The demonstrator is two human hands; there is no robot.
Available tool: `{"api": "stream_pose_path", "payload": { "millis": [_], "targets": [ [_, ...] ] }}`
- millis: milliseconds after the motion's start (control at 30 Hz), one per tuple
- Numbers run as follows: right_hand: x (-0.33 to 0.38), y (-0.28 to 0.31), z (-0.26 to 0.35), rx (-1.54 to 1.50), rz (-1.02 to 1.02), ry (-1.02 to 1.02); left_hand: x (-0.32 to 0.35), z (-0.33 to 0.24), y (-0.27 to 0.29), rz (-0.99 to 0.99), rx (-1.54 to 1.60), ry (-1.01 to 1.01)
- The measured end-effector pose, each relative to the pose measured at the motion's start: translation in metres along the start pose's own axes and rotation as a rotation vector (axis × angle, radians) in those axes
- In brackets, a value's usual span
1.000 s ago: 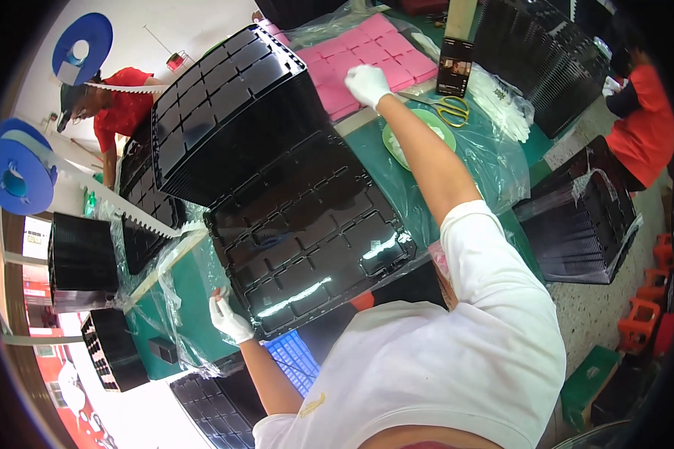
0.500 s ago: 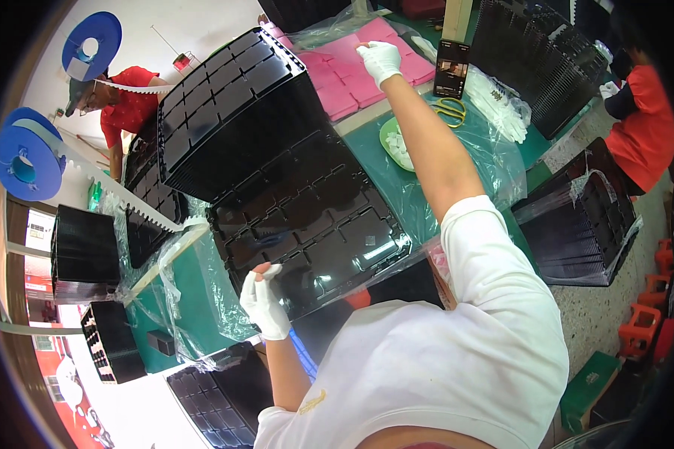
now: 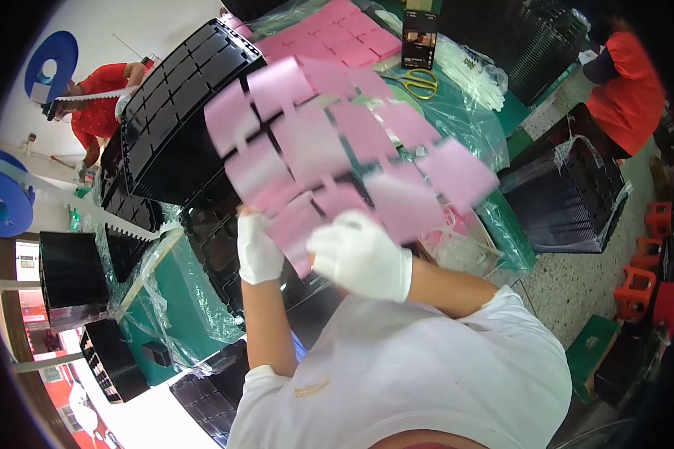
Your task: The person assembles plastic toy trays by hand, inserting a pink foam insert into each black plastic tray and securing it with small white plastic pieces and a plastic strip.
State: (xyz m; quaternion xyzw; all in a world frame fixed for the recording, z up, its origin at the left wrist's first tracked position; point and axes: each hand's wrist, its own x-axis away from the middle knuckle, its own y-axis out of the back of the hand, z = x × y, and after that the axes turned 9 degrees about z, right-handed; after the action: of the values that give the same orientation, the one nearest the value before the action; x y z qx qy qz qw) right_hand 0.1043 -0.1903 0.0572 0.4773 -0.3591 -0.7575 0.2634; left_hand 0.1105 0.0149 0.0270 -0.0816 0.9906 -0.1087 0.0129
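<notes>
A thin pink sheet (image 3: 307,142), cut into joined rectangular panels with slots between them, is stretched out in the air and slightly blurred. Its near edge is pinched by my white-gloved right hand (image 3: 359,254), fingers closed. My left hand (image 3: 260,251), gloved too with bare fingertips, is closed at the sheet's near-left corner. Beneath lies a black plastic tray (image 3: 210,239) with moulded compartments, mostly hidden by the sheet. To the far left of the sheet rises a tall stack of black trays (image 3: 180,75).
More pink sheets (image 3: 337,34) lie at the back of the green table, near a phone (image 3: 419,39), yellow-handled scissors (image 3: 416,82) and spare white gloves (image 3: 468,71). Wrapped black trays (image 3: 562,194) stand at right. Co-workers in red (image 3: 105,105) work at far left and right.
My right hand has come back from the pink pile with one sheet, now spread over the black tray. My left hand has risen slightly and closed on its corner.
</notes>
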Motion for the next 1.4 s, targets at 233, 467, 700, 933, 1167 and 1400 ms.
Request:
{"api": "stream_pose_path", "payload": {
  "millis": [233,467,700,933,1167,1400],
  "targets": [
    [0.052,0.030,0.022,-0.246,0.055,-0.090,0.006,0.004,-0.006,-0.104,-0.006,0.167],
    [0.073,0.061,-0.062,-0.638,-0.478,-1.070,0.045,0.006,0.035,-0.261,-0.134,0.117],
    [0.039,-0.013,-0.141,-0.852,0.212,-1.095,0.056,0.004,0.066,-0.390,-0.443,0.210],
    [0.012,-0.025,-0.142,-0.867,0.151,-1.080,0.052,0.016,0.089,-0.268,-0.695,-0.025],
    [-0.006,-0.029,-0.123,-0.744,-0.001,-0.875,0.057,0.005,0.107,-0.352,-0.535,0.016],
    [-0.030,-0.013,-0.069,-0.633,0.014,-0.779,0.072,-0.014,0.130,-0.493,-0.460,-0.132]
  ]
}}
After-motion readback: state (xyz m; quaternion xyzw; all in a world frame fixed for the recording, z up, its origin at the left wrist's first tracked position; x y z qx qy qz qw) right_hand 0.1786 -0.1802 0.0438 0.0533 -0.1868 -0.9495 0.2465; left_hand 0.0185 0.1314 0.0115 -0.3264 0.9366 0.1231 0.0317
